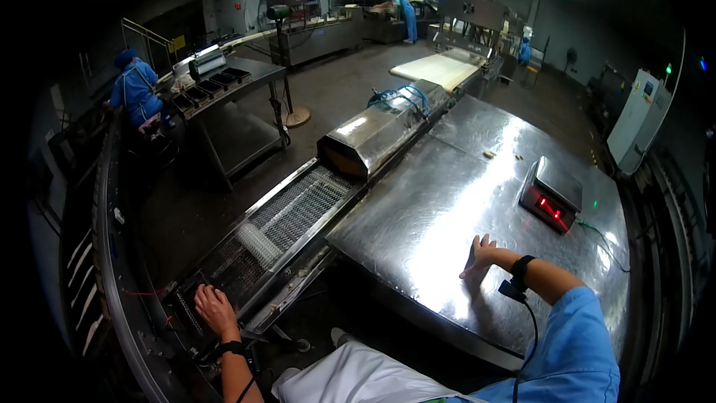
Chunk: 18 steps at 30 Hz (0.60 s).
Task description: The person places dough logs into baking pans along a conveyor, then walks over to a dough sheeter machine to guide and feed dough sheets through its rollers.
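My left hand [215, 310] lies at the near end of the wire-mesh conveyor [302, 205], fingers stretched out and nothing held. Whether it presses on the mesh or the frame edge, I cannot tell. Over the shiny steel table [388, 235], my right hand [479, 256] has its fingers apart and bent downward, with fingertips at or just above the surface. It holds nothing that I can see. To its upper right stands a digital scale [556, 190] with red lit digits and a flat metal platform. Black bands with cables circle both wrists.
A metal hood [384, 127] covers the conveyor's middle, and a pale belt [440, 67] runs beyond it. Small pale pieces [490, 154] lie on the steel table. At left, a person in blue [138, 89] is near a side table with black pans [211, 86]. A control cabinet [638, 123] stands right.
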### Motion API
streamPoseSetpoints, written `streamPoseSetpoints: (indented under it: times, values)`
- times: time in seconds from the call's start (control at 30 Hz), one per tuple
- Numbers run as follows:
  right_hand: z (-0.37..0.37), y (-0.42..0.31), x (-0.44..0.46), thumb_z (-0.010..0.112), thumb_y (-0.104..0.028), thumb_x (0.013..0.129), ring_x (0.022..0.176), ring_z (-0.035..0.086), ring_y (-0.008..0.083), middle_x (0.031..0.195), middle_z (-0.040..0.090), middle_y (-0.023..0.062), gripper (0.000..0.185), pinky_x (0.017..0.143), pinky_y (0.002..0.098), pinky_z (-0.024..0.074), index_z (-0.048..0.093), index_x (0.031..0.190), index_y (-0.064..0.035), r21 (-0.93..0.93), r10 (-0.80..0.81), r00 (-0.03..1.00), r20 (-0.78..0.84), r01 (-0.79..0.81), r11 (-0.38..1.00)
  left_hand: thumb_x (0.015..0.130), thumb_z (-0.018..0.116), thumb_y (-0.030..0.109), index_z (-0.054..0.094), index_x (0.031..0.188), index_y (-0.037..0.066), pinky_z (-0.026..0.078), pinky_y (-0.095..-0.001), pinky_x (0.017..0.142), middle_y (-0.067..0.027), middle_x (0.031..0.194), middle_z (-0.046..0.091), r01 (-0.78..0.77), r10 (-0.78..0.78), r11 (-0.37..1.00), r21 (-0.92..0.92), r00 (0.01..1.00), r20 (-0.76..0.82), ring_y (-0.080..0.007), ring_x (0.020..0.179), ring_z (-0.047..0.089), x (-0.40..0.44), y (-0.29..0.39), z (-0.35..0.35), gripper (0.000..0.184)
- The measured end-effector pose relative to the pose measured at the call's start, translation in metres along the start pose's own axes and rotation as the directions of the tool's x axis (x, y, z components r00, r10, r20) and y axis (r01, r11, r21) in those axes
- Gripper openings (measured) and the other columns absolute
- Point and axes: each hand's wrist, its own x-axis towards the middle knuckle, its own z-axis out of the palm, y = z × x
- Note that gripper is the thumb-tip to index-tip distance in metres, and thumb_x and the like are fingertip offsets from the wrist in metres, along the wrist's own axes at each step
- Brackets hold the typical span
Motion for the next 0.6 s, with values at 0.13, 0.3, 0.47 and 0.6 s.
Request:
streamPoseSetpoints:
  times: [0.13, 0.3, 0.47, 0.6]
  values:
    - [-0.0023, -0.0019, 0.0004, 0.070, -0.065, 0.037, 0.119, 0.007, 0.0511, 0.131, 0.002, 0.0326, 0.135, 0.097, 0.0534, 0.0156, -0.001, 0.130, 0.0020, 0.001, -0.002, 1.000, -0.006, 0.002, 1.000, 0.080, 0.045, 0.015, 0.052, 0.088, 0.004, 0.035, -0.0367, 0.083, -0.0076, 0.105, 0.048, 0.008, -0.008, 1.000, 0.007, 1.000, 0.020, -0.0234, 0.102, 0.043, 0.0014, 0.0043, -0.0066, 0.015]
    - [-0.0045, -0.0051, 0.0014, 0.070, -0.064, 0.038, 0.120, 0.007, 0.0505, 0.132, 0.002, 0.0322, 0.133, 0.097, 0.0538, 0.0156, -0.001, 0.130, 0.0014, -0.015, -0.006, 1.000, -0.006, 0.006, 1.000, 0.083, 0.043, 0.016, 0.051, 0.091, 0.003, 0.033, -0.0374, 0.086, -0.0085, 0.108, 0.047, 0.029, -0.028, 0.999, -0.017, 0.998, 0.063, -0.0246, 0.104, 0.041, 0.0012, 0.0044, -0.0068, 0.018]
    - [-0.0069, -0.0075, 0.0012, 0.071, -0.063, 0.039, 0.120, 0.007, 0.0499, 0.132, 0.002, 0.0317, 0.132, 0.097, 0.0542, 0.0156, -0.001, 0.130, 0.0009, -0.012, -0.002, 1.000, -0.014, 0.002, 1.000, 0.083, 0.042, 0.016, 0.051, 0.091, 0.002, 0.032, -0.0368, 0.087, -0.0085, 0.109, 0.046, 0.028, -0.026, 0.999, -0.027, 0.997, 0.067, -0.0248, 0.105, 0.040, 0.0013, 0.0045, -0.0070, 0.018]
    - [-0.0065, -0.0092, 0.0009, 0.071, -0.062, 0.040, 0.120, 0.007, 0.0494, 0.132, 0.003, 0.0314, 0.131, 0.096, 0.0546, 0.0156, -0.001, 0.130, 0.0004, -0.024, -0.003, 1.000, -0.016, 0.002, 1.000, 0.081, 0.044, 0.015, 0.051, 0.090, 0.005, 0.035, -0.0379, 0.085, -0.0072, 0.107, 0.047, 0.013, -0.013, 1.000, 0.002, 1.000, 0.028, -0.0234, 0.104, 0.042, 0.0007, 0.0046, -0.0050, 0.015]
